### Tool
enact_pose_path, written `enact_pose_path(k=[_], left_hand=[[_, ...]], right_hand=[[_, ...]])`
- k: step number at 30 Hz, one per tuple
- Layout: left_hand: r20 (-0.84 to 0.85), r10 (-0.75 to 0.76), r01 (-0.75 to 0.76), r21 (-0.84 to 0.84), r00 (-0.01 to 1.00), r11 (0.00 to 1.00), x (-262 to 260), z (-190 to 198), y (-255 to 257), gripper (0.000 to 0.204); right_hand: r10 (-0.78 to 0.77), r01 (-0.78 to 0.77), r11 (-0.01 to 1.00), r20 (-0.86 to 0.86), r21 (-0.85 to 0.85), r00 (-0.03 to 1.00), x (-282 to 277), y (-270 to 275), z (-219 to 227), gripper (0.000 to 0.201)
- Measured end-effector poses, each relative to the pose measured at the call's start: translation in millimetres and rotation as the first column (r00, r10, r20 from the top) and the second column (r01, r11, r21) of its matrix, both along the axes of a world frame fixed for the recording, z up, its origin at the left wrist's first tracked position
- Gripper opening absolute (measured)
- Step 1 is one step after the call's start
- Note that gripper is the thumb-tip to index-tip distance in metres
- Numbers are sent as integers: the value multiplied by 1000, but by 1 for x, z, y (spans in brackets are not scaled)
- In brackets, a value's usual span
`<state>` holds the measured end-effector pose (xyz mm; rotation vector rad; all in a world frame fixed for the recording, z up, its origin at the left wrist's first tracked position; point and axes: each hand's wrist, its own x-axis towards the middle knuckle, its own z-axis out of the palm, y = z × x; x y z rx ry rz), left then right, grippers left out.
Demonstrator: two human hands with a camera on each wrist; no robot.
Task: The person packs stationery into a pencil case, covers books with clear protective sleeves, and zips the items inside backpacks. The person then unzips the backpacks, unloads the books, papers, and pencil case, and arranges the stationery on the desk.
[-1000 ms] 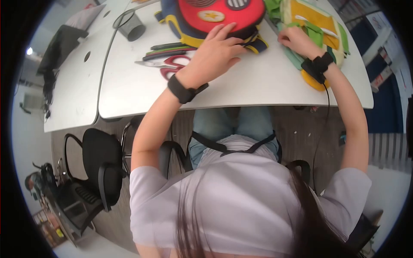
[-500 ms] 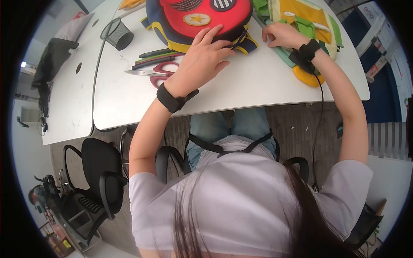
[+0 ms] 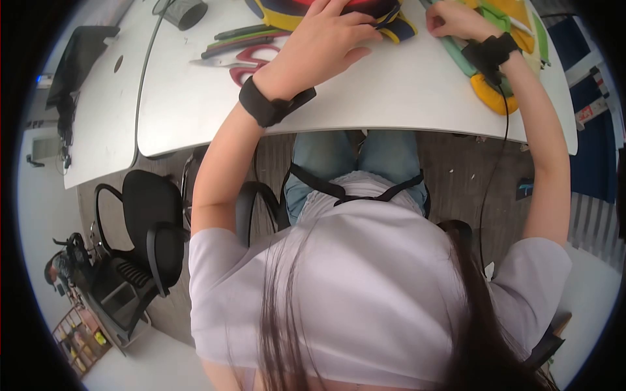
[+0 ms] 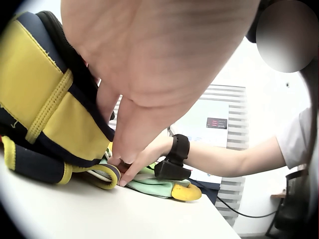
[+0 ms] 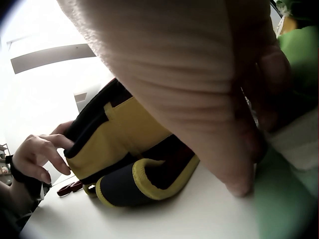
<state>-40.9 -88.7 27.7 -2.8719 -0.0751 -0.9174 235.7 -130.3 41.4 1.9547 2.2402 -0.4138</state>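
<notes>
My left hand [image 3: 319, 49] lies over the front of a red, navy and yellow backpack [image 4: 30, 59], fingers spread and fairly straight at its edge. Much of that backpack is cut off by the top of the head view. On the right, my right hand [image 3: 460, 19] is at the near side of a green and yellow bag [image 3: 463, 58], its fingers bent inward. Green cloth [image 5: 286, 199] of this bag shows close by those fingers in the right wrist view. Whether the fingers grip the cloth, I cannot tell. Both wrists wear black bands.
Left of my left hand lie scissors [image 3: 240, 64] with dark red handles and several pens [image 3: 238, 40]. A black mesh pen cup [image 3: 187, 13] stands farther left on the white table [image 3: 378, 98]. A cable [image 3: 486, 189] hangs from the right wristband. A black chair [image 3: 153, 208] stands at the left.
The head view first shifts slightly left, then tilts so the table and bags sit higher, with the backpack mostly out of frame. Both hands stay at their bags, with little visible movement.
</notes>
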Motion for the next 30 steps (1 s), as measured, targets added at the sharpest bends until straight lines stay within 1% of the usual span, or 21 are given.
enact_pose_path(k=[1,5,6,8,10,11,12,14,15,16,17,18,19,20,22,23,24,26,27,28,30], left_hand=[[-119,-7,-19,-212,993,977,0,-2,0,21],[-68,2,-14,-173,998,985,0,1,-4,17],[-57,-7,-3,-174,998,985,4,5,-9,17],[71,14,14,-372,997,928,13,15,-22,13],[140,-20,75,-404,990,912,32,19,-31,12],[53,-39,60,-475,998,878,45,15,-29,13],[-36,-67,38,-540,997,841,58,10,-27,14],[28,-90,92,-472,996,877,89,-14,-10,14],[-7,-48,38,-494,999,869,105,-24,0,15],[-46,-7,-18,-513,999,858,118,-32,7,16],[-55,-28,-3,-504,998,864,129,-36,10,16],[-104,-19,-45,-580,994,813,137,-40,14,17],[-157,-13,-93,-647,988,757,143,-44,18,18],[-167,-34,-82,-641,985,763,145,-49,22,18],[-333,-19,-206,-625,943,753,147,-59,33,22],[-205,-48,-91,-618,977,781,144,-61,32,21],[-218,-63,-86,-614,974,785,145,-60,33,21],[-308,-29,-186,-643,951,743,148,-58,35,22],[-300,-18,-179,-616,954,767,148,-59,36,20],[-312,-24,-182,-614,950,768,150,-56,32,20],[-262,34,-219,-721,965,658,154,-42,20,21]], right_hand=[[-6,10,997,-56,72,998,1,-2,-2,17],[-66,82,991,-147,105,987,5,-7,-4,19],[-13,39,987,-168,153,986,9,-10,-4,19],[31,6,980,-184,201,982,10,-17,2,20],[37,-13,981,-116,195,993,8,-29,10,20],[116,-93,964,-78,248,990,4,-36,14,18],[98,-76,965,-78,249,992,2,-40,14,18],[183,-193,913,63,360,981,2,-46,15,16],[178,-203,894,99,399,979,3,-48,14,14],[158,-183,895,95,407,983,6,-49,11,14],[116,-158,887,121,435,986,12,-51,7,14],[70,-130,878,144,461,987,15,-54,4,13],[22,-79,854,116,514,993,17,-57,2,11],[-1,-54,853,105,520,994,14,-60,2,11],[-10,2,834,12,552,1000,9,-69,1,12],[9,-22,865,29,502,1000,1,-76,5,22],[-7,-3,862,17,506,1000,-4,-82,0,22],[87,-50,661,-11,748,996,-9,-89,-15,37],[43,-101,684,99,723,994,-7,-89,-19,44],[37,-88,684,86,724,996,-6,-89,-21,44],[-32,-21,786,74,618,997,-5,-88,-18,42]])
